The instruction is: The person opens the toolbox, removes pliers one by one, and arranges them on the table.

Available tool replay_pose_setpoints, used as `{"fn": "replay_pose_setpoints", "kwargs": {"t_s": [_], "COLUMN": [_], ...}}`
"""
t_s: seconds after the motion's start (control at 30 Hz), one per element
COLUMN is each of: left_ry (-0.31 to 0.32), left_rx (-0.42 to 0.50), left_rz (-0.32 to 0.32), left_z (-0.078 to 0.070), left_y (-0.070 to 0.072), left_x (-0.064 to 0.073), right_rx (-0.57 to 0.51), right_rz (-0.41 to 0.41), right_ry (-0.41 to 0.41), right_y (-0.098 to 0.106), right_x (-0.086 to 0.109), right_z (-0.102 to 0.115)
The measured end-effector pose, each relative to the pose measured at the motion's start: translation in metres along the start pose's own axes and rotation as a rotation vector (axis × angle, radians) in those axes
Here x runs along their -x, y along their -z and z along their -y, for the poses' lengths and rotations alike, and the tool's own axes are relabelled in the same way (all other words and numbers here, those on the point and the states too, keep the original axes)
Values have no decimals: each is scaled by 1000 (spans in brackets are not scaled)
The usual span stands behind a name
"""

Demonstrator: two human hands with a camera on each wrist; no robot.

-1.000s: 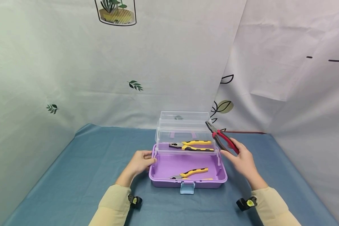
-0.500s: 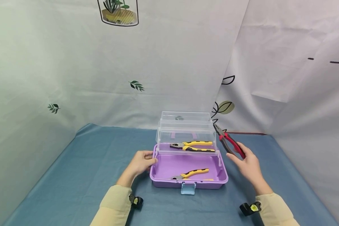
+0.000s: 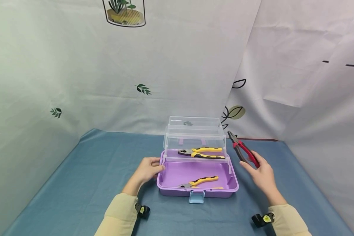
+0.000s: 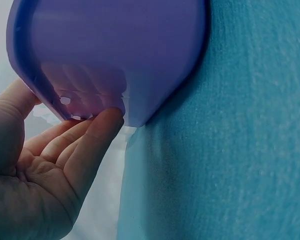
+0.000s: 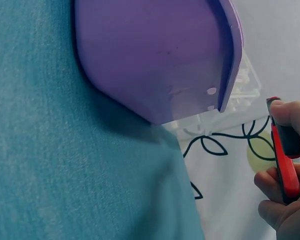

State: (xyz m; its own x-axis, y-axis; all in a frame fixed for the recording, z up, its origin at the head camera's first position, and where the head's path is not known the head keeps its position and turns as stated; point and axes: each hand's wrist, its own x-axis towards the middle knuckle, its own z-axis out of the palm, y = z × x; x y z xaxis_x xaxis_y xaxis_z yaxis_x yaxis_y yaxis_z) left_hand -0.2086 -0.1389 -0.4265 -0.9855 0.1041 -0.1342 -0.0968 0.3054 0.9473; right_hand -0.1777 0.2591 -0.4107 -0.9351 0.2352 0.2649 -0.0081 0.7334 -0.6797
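Note:
A purple plastic toolbox stands with its lid raised and its clear tray lifted to the back. My left hand grips its left rim, thumb over the edge; in the left wrist view the fingers touch the outer end wall. To the right of the box, my right hand holds red-and-black pliers by the handles, raised, with the nose tilted up to the left. Yellow-and-black pliers lie in the clear tray. Another yellow-handled pair of pliers lies in the box bottom, partly hidden by the front wall.
A blue cloth covers the table under the box. A pale blue latch hangs down at the box front. White printed curtain rises behind the table and at both sides.
My right hand has moved right and slightly down with the red-and-black pliers, away from the toolbox, slowing lately. The left hand has kept its hold on the rim.

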Motion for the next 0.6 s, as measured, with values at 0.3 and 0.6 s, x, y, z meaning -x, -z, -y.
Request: {"fn": "replay_pose_setpoints", "kwargs": {"t_s": [0.3, 0.6], "left_ry": [-5, -5], "left_rx": [6, 30], "left_rz": [2, 7], "left_z": [0, 2], "left_y": [0, -1], "left_x": [0, -1], "right_rx": [3, 28], "right_rz": [14, -2], "right_ry": [-69, -127], "right_y": [1, -1], "right_x": [2, 2], "right_z": [-6, -15]}}
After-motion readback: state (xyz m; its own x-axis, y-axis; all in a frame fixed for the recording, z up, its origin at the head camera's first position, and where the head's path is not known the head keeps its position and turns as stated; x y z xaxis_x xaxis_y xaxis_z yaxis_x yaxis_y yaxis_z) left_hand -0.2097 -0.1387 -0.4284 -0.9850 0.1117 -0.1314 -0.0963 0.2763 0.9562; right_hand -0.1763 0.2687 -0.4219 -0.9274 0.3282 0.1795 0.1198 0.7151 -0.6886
